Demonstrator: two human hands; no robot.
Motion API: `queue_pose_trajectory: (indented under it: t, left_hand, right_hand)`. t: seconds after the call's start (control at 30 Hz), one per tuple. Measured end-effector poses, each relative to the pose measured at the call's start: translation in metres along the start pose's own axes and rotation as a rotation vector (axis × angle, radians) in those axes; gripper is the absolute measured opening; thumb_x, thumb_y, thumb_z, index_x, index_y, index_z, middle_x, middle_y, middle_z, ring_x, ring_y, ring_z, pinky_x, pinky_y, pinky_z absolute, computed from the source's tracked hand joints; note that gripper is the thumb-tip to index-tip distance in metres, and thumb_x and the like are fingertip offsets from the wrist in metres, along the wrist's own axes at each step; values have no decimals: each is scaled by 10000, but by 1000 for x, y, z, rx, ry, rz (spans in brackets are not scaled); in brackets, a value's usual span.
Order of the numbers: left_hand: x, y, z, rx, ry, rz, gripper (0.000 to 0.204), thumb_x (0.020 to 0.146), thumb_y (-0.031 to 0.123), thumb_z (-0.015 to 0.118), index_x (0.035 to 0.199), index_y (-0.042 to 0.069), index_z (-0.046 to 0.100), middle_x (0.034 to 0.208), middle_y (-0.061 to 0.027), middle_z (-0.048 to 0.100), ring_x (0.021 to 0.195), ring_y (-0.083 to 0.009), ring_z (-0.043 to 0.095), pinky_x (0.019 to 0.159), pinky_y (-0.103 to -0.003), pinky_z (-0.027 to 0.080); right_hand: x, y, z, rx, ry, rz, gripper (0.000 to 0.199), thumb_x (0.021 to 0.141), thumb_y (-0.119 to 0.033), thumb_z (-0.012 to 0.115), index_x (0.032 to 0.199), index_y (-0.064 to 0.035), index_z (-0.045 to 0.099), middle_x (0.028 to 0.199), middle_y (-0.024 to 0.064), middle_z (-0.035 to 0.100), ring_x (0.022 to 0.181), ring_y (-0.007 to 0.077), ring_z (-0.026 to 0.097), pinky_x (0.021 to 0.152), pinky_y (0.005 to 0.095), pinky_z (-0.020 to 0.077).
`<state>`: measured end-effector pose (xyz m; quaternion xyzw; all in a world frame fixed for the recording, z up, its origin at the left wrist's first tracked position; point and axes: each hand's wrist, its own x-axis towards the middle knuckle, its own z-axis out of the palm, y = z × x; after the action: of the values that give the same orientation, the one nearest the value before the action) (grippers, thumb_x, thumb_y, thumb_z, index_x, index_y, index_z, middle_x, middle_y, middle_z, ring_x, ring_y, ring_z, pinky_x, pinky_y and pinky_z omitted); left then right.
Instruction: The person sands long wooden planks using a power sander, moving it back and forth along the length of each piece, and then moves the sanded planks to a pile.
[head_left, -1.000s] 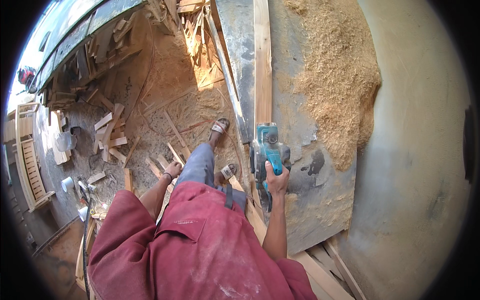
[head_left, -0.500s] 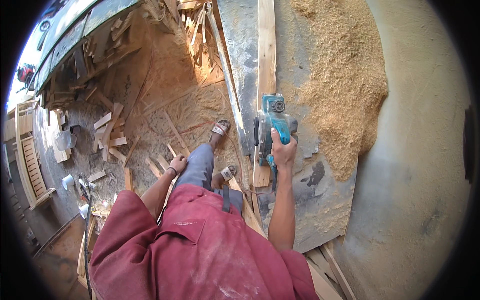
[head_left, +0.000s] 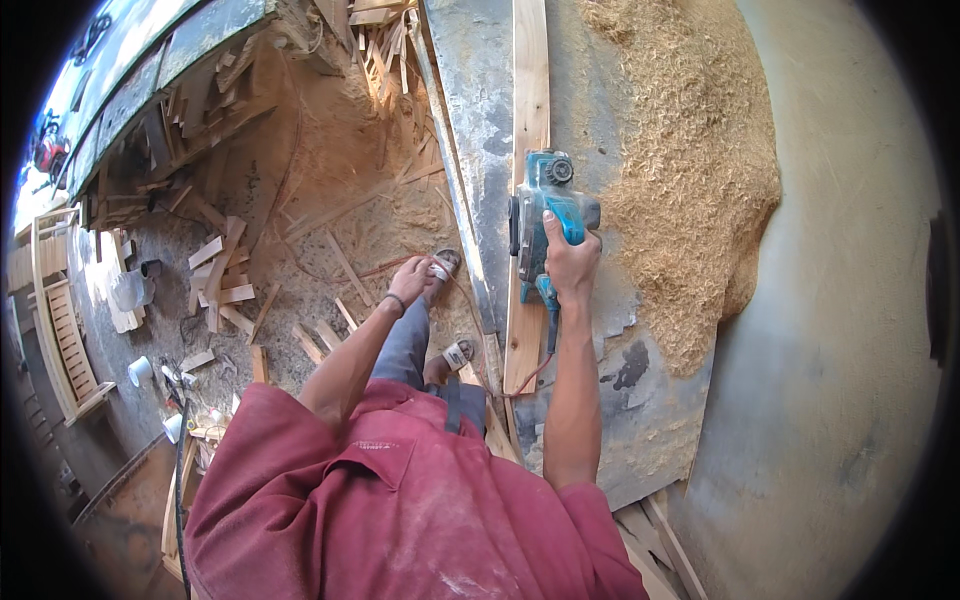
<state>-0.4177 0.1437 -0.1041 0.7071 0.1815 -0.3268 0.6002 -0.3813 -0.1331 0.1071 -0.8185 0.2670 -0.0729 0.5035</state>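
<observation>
My right hand (head_left: pixel 573 265) is wrapped round the handle of a teal and grey electric planer (head_left: pixel 537 232). The planer rests on a long pale wooden board (head_left: pixel 532 90), which lies lengthwise on a worn grey bench top (head_left: pixel 590 440). Board shows both ahead of the tool and behind it. From the planer's rear a cord (head_left: pixel 551 330) runs back past the board's near end. To the left of the bench, my left hand (head_left: pixel 413 279) hangs in the air above my leg, holding nothing, its fingers loosely stretched forward.
A large heap of wood shavings (head_left: pixel 690 170) covers the bench's right side, beside a plain wall (head_left: pixel 830 330). Offcuts (head_left: pixel 222 270) and sawdust litter the floor at left. A slatted wooden piece (head_left: pixel 66 335) stands far left. Wood scraps fill the space under another table (head_left: pixel 190 65).
My right hand has pushed the planer a little farther forward along the board. My left hand has lifted off my thigh and moved forward and right.
</observation>
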Motion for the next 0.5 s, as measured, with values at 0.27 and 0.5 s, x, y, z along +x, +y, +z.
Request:
queue_pose_trajectory:
  t: [0.27, 0.5]
  left_hand:
    - [30, 67, 97, -129, 447, 433, 345, 1040, 285, 446, 1171, -5, 581, 1020, -141, 621, 926, -241, 586, 875, -361, 475]
    - [51, 127, 126, 5, 675, 365, 424, 1015, 304, 427, 1285, -22, 444, 1150, -252, 470, 1069, -365, 486, 971, -460, 380]
  right_hand:
    - [55, -16, 20, -50, 4, -6, 441, 900, -373, 708, 636, -25, 651, 487, 29, 528, 406, 138, 524, 416, 332, 394]
    - [109, -38, 35, -23, 29, -33, 437, 881, -394, 719, 652, -24, 674, 532, 43, 580, 422, 158, 556, 438, 345, 421]
